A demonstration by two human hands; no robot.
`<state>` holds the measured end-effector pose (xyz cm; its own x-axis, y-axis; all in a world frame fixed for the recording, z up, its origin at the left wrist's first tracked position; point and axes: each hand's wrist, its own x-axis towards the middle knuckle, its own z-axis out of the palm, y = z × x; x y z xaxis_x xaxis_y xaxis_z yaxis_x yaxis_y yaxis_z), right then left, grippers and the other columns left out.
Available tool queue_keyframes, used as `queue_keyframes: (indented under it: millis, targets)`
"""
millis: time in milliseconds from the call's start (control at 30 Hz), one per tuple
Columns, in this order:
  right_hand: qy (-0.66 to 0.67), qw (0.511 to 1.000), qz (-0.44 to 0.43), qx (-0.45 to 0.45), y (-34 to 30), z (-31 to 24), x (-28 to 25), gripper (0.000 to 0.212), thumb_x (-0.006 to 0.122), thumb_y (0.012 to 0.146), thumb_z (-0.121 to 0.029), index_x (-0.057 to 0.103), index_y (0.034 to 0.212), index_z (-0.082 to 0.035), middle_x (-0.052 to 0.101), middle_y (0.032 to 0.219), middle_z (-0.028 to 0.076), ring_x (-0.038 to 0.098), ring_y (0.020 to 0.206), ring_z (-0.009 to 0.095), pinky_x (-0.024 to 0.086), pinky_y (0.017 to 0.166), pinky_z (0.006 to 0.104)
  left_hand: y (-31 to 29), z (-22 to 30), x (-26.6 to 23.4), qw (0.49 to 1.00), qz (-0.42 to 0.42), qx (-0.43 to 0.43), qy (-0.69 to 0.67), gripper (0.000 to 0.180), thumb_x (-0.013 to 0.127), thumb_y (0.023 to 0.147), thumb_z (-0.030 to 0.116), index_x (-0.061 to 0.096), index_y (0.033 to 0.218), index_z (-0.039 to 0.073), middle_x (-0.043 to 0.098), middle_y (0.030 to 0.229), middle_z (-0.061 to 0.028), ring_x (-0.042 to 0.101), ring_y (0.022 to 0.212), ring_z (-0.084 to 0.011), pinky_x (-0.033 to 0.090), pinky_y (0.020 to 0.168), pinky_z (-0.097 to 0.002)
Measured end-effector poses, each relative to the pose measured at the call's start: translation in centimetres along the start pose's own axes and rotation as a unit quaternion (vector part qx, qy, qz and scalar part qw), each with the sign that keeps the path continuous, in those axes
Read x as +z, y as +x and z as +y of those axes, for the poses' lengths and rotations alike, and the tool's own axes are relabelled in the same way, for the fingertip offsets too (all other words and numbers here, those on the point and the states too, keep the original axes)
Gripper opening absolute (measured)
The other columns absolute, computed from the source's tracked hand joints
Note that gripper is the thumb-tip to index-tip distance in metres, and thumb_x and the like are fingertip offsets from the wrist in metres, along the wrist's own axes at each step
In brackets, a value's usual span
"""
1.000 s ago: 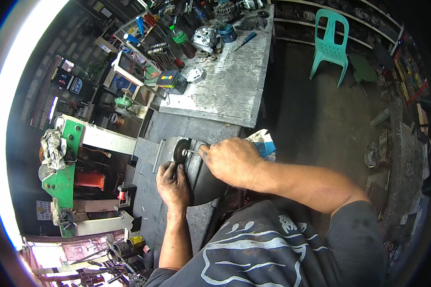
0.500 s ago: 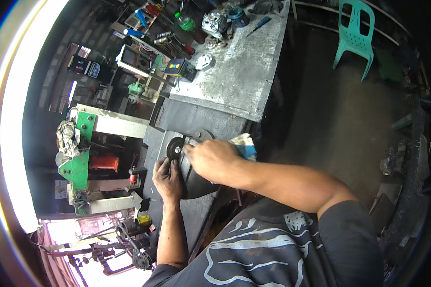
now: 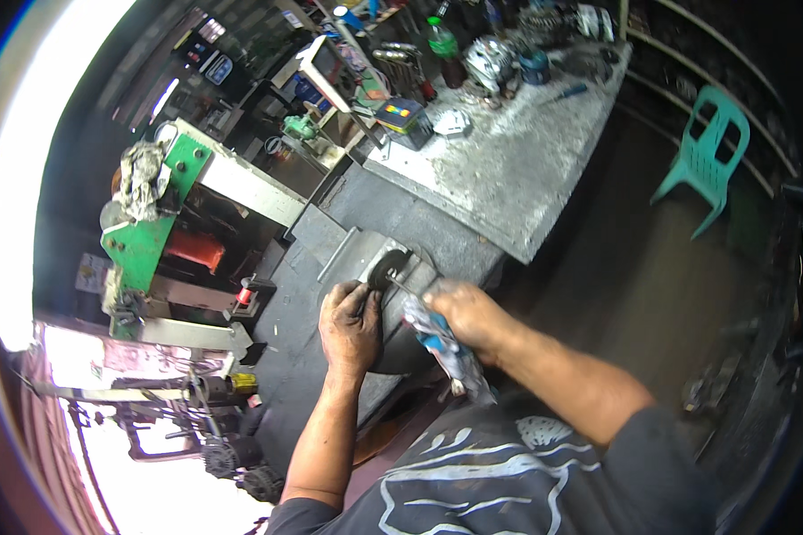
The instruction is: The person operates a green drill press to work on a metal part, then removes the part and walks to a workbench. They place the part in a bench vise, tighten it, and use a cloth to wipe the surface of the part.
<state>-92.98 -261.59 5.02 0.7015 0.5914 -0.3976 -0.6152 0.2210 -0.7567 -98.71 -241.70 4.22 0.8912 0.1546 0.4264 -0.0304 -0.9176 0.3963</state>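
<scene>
Two hands are set at a dark disc (image 3: 388, 266). The left hand (image 3: 350, 323) is curled around the machine body just below it. A thin tool (image 3: 401, 287) is gripped by the right hand (image 3: 468, 314), its tip at the disc.

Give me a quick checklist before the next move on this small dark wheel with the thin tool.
1. Left hand steadies the machine beside the wheel: ok.
2. Right hand grips the thin tool: ok.
3. Tool tip on the wheel's centre: cannot tell, too small.
4. Rag hangs below the right hand, close to the wheel: not ok.
5. Wheel stopped: cannot tell.
6. Gloves on: not ok, both hands are bare.
</scene>
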Motion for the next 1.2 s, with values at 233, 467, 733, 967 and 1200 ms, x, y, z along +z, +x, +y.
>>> queue_keyframes:
  millis: [233,467,733,967,1200]
  targets:
    - [-0.004,1.0,-0.012,0.006,0.3,-2.0,1.3,0.026,0.056,0.11,-0.019,0.07,0.095,-0.003,0.068,0.075,0.006,0.061,0.053,0.015,0.051,0.048,0.0328,0.4,0.4,-0.6,1.0,-0.006,-0.005,-0.009,0.019,0.08,0.094,0.018,0.081,0.108,0.006,0.074,0.109,-0.0082,0.069,0.1,-0.0328,0.055,0.089,-0.0431]
    - [0.044,0.998,-0.027,-0.025,0.4,-2.8,1.8,0.024,0.055,0.109,-0.017,0.071,0.095,-0.004,0.069,0.079,0.007,0.061,0.059,0.016,0.052,0.056,0.0343,0.4,0.3,-0.6,1.0,-0.014,0.0,0.009,0.018,0.08,0.094,0.018,0.081,0.107,0.006,0.074,0.11,-0.0079,0.069,0.1,-0.0329,0.056,0.089,-0.0439]
    - [0.028,1.0,-0.013,-0.005,0.7,-1.0,0.7,0.022,0.055,0.109,-0.015,0.071,0.105,0.0,0.071,0.084,0.009,0.064,0.058,0.016,0.052,0.05,0.0356,0.5,0.7,-0.8,1.0,-0.02,-0.021,-0.003,0.02,0.08,0.092,0.016,0.079,0.107,0.003,0.073,0.109,-0.0124,0.068,0.104,-0.0367,0.055,0.092,-0.0452]
    - [0.027,0.998,-0.012,0.052,-0.4,-1.7,-0.1,0.024,0.056,0.112,-0.019,0.068,0.099,-0.002,0.072,0.086,0.01,0.066,0.062,0.017,0.055,0.05,0.0356,0.5,0.6,-0.6,1.0,-0.012,-0.009,0.006,0.017,0.08,0.094,0.018,0.081,0.106,0.006,0.074,0.108,-0.0091,0.068,0.1,-0.0339,0.055,0.088,-0.0444]
    - [-0.014,0.995,0.019,0.1,-0.8,-3.2,-0.3,0.025,0.056,0.11,-0.019,0.071,0.102,-0.001,0.072,0.083,0.009,0.068,0.066,0.017,0.057,0.057,0.0314,0.5,1.0,-0.7,1.0,-0.01,-0.024,-0.001,0.018,0.08,0.092,0.014,0.08,0.107,0.003,0.074,0.108,-0.0122,0.069,0.104,-0.0357,0.055,0.091,-0.0441]
